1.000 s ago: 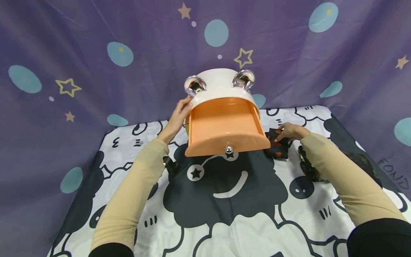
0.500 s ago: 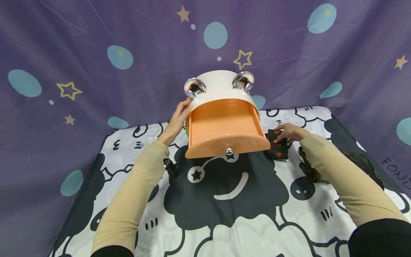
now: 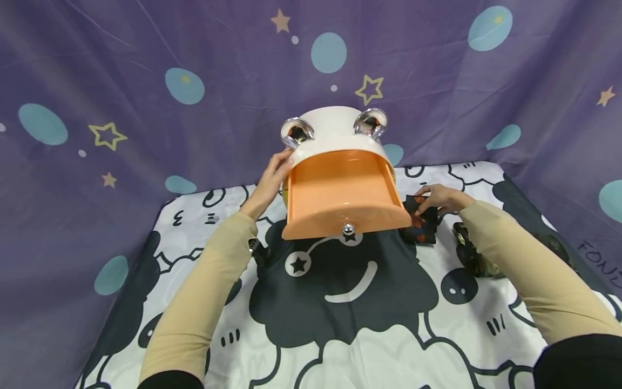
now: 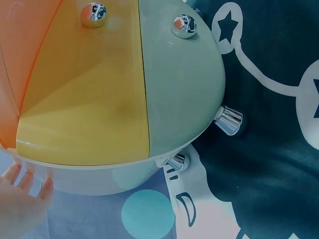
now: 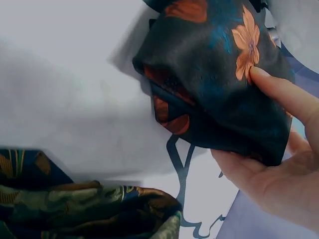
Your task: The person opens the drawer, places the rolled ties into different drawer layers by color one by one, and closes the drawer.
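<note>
Both hands work at the far end of the bench [image 3: 369, 346], which is covered by a black-and-white cartoon cloth. Nearest lies a dark patterned cloth bundle [image 3: 473, 256], just beside the right forearm. Beyond it the right hand [image 3: 439, 198] pinches a folded black cloth with orange flowers [image 3: 420, 226], lifted slightly as far as the wrist view shows. Further back, the left hand [image 3: 269, 181] rests with straight fingers against the side of a white drawer cabinet [image 3: 330, 127], whose orange drawer [image 3: 342, 197] stands pulled out.
</note>
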`<state>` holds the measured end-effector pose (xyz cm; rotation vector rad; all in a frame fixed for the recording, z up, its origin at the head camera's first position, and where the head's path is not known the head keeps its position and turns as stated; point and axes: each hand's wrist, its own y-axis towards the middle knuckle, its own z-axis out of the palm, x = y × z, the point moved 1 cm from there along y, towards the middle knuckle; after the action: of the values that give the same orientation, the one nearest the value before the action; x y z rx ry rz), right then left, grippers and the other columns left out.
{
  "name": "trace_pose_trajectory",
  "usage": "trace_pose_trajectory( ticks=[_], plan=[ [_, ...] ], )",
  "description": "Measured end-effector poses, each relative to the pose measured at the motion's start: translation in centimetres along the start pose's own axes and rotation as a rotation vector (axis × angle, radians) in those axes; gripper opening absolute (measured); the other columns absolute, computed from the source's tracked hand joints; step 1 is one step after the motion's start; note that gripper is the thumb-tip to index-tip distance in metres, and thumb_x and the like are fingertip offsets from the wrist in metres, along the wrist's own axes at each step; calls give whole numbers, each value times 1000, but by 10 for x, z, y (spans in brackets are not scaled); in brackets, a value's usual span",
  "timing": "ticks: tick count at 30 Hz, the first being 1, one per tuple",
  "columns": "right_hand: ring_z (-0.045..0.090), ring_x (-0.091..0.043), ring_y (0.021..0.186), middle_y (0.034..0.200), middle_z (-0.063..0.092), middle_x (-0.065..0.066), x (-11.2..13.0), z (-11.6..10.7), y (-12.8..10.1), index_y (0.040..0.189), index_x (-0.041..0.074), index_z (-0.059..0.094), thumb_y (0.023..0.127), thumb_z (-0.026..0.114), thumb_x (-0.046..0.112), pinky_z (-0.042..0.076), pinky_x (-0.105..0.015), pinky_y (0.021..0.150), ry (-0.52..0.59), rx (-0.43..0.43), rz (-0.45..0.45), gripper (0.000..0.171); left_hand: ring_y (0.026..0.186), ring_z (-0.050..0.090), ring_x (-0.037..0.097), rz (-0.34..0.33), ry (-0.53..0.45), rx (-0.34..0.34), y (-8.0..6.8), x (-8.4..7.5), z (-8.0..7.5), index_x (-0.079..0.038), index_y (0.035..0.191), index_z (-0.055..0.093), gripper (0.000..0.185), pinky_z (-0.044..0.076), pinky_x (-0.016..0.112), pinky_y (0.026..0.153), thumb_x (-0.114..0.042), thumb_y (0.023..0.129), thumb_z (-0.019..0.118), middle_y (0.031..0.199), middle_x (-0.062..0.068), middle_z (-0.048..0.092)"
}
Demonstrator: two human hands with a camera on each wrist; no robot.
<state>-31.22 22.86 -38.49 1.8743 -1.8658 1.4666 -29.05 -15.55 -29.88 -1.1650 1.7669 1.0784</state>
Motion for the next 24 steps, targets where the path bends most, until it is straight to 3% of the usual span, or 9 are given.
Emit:
trace_pose_trajectory(
  ticks=[8,15,21,24],
  plan=[
    [32,-37,118,135,26,-25,-5,-5,-4,130,-2,34,77,68,19,46,-44,80,24,-8,-40,66,131,21,18,1,-12,0,0,1,0,0,130,36,41,20,27,106,-20,95,39,140,11,25],
    [29,-38,122,136,21,-26,-8,-11,-6,130,0,33,77,68,24,47,-42,79,40,16,-41,68,130,22,19,9,5,-17,2,1,0,2,129,37,40,21,25,105,-17,94,40,140,12,27],
    [37,-31,111,137,24,-23,-10,-11,-6,129,2,34,78,68,26,48,-35,67,55,29,-42,66,130,23,19,9,5,-9,2,1,0,1,130,37,40,21,26,105,-18,94,41,140,11,27],
    [35,-36,115,139,19,-25,-11,-11,-6,130,-1,32,79,66,24,49,-36,71,82,49,-60,66,129,23,19,8,13,-7,2,1,-1,-1,131,37,41,21,26,105,-20,95,41,141,10,26]
  ],
)
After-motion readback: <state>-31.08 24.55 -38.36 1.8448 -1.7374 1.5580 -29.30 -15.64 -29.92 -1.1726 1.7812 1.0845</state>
